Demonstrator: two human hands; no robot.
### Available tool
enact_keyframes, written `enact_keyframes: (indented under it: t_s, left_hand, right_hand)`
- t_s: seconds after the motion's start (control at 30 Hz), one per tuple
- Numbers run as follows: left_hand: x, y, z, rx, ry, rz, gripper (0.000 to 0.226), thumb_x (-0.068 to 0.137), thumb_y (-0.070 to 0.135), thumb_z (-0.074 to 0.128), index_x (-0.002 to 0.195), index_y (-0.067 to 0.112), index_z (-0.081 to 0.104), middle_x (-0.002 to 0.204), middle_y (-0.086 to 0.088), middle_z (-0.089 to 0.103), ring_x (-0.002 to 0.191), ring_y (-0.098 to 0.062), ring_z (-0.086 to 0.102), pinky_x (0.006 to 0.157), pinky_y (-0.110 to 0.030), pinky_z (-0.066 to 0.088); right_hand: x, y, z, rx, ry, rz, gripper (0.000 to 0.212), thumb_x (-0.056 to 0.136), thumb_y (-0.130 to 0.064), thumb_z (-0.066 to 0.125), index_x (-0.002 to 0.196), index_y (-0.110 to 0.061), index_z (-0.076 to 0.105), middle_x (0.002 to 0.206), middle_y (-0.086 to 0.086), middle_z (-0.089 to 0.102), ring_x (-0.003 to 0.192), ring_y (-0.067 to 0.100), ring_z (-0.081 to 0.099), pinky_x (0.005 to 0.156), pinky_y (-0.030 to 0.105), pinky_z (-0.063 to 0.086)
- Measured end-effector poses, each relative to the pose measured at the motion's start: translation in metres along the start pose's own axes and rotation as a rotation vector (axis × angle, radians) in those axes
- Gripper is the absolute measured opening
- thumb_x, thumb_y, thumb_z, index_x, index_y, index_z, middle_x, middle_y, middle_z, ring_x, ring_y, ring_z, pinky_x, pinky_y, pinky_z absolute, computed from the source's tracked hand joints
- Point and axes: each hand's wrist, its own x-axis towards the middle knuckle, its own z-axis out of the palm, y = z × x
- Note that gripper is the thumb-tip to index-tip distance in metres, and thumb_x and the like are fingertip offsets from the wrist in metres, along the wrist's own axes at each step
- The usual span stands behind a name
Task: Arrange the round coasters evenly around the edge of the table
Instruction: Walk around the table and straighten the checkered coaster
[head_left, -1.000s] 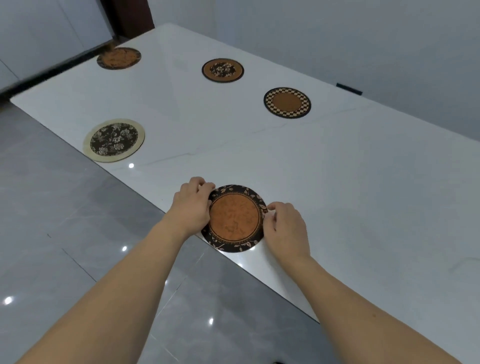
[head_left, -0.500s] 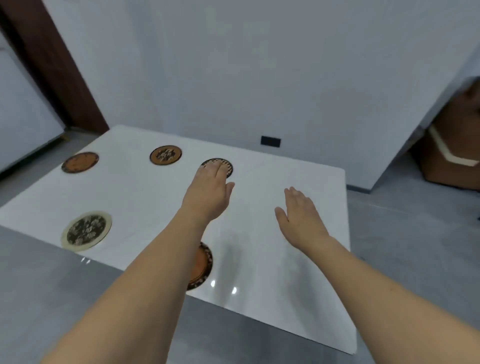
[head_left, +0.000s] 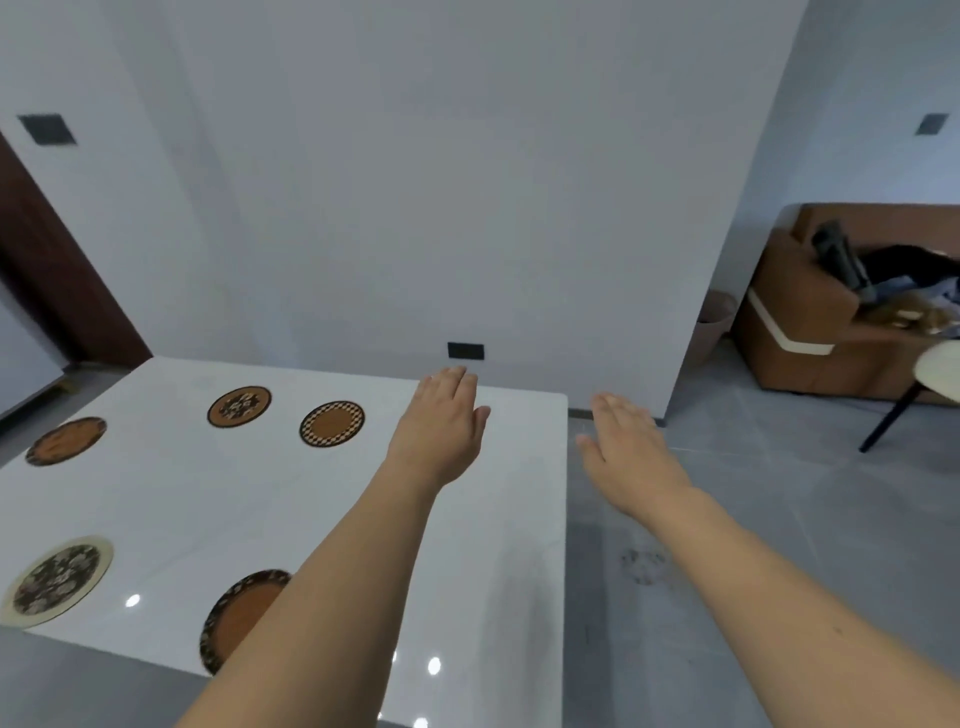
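Several round coasters lie on the white table (head_left: 493, 519). A checkered-rim coaster (head_left: 332, 423) and a floral brown one (head_left: 239, 406) sit along the far edge. An orange one (head_left: 66, 440) lies far left. A cream-rimmed floral coaster (head_left: 57, 579) sits near the front edge. A dark-rimmed orange coaster (head_left: 236, 618) lies at the front edge, half hidden by my left forearm. My left hand (head_left: 441, 426) hovers flat and empty above the table's far right part. My right hand (head_left: 628, 447) is held out flat and empty beyond the table's right edge, over the floor.
A grey wall with a black socket (head_left: 465, 351) stands behind the table. Grey tiled floor (head_left: 727, 545) lies to the right. A brown sofa (head_left: 810, 332) with clutter and a dark chair leg (head_left: 888, 421) are at the far right.
Both hands let go of the dark-rimmed orange coaster at the front edge and lifted forward, open. My view swung up and to the right, and my right hand now hangs past the table's edge.
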Motion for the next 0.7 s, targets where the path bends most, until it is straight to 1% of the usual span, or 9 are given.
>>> enact_keyframes:
  t_s: [0.13, 0.27, 0.47, 0.7]
  left_hand:
    - [0.047, 0.061, 0.002, -0.001, 0.001, 0.013, 0.053, 0.103, 0.034, 0.032, 0.147, 0.005, 0.029, 0.157, -0.013, 0.027, 0.147, -0.028, 0.020, 0.122, -0.040, 0.013]
    - [0.088, 0.097, 0.003, 0.005, -0.006, -0.002, 0.053, 0.103, 0.032, 0.031, 0.147, 0.004, 0.027, 0.158, -0.013, 0.025, 0.148, -0.028, 0.018, 0.122, -0.042, 0.011]
    - [0.144, 0.111, 0.020, 0.046, -0.065, -0.008, 0.053, 0.103, 0.033, 0.031, 0.148, 0.005, 0.027, 0.158, -0.012, 0.025, 0.148, -0.028, 0.017, 0.123, -0.040, 0.008]
    - [0.236, 0.102, 0.049, 0.021, -0.056, 0.035, 0.054, 0.103, 0.033, 0.030, 0.148, 0.004, 0.025, 0.159, -0.013, 0.024, 0.149, -0.029, 0.015, 0.123, -0.040, 0.007]
  right_hand:
    - [0.017, 0.060, -0.032, 0.017, 0.010, 0.009, 0.058, 0.101, -0.032, 0.030, 0.150, -0.004, 0.016, 0.159, 0.012, 0.015, 0.147, 0.023, 0.009, 0.120, 0.039, 0.006]
    - [0.043, 0.104, -0.051, 0.021, -0.001, -0.004, 0.060, 0.101, -0.033, 0.027, 0.151, -0.005, 0.012, 0.161, 0.011, 0.011, 0.148, 0.022, 0.006, 0.120, 0.039, 0.005]
    - [0.089, 0.142, -0.054, 0.051, -0.032, -0.012, 0.061, 0.101, -0.032, 0.028, 0.152, -0.006, 0.008, 0.161, 0.011, 0.006, 0.148, 0.021, 0.003, 0.121, 0.038, 0.003]
    - [0.175, 0.174, -0.065, 0.017, -0.050, 0.030, 0.061, 0.101, -0.031, 0.028, 0.152, -0.006, 0.006, 0.161, 0.011, 0.004, 0.149, 0.021, 0.001, 0.121, 0.037, 0.002]
